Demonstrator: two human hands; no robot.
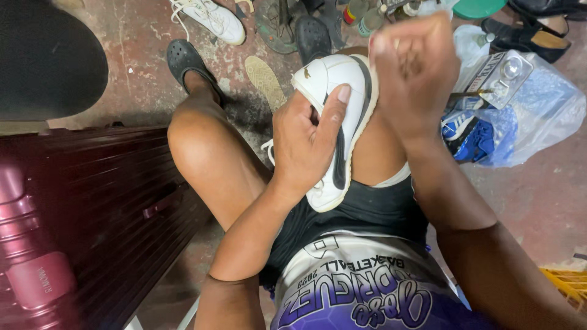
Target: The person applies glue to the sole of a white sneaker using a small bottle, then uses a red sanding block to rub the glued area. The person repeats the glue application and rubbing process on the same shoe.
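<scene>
Sneaker: white sneaker (333, 122) with a black side stripe, resting on the person's lap between the knees, toe pointing up and away, heel low toward the black shorts (361, 211).
Left hand: left hand (306, 143) wraps the sneaker from the left side, fingers closed on it, thumb laid along the black stripe.
Right hand: right hand (413, 73) is curled into a fist at the sneaker's upper right edge, touching it; something pale shows between the fingers, too hidden to tell what it is.
Hands together: both hands sit on the same shoe, close to each other but not touching.
Left leg: bare knee raised at the left of the sneaker, the foot in a black clog (183, 58) on the floor (134, 73).
Floor ahead: a tan insole (265, 79) lies just beside the clog; a second black clog (313, 36) and a white laced sneaker (211, 18) lie farther off, near the top edge.
Floor at right: a clear plastic bag (532, 116) holds blue and white items; a metal can (502, 76) rests against its top.
Far right: dark shoes (532, 33) near the top right corner, a yellow crate (568, 284) at the lower right edge.
Left side: a dark red ribbed suitcase (92, 208) stands against the left leg.
</scene>
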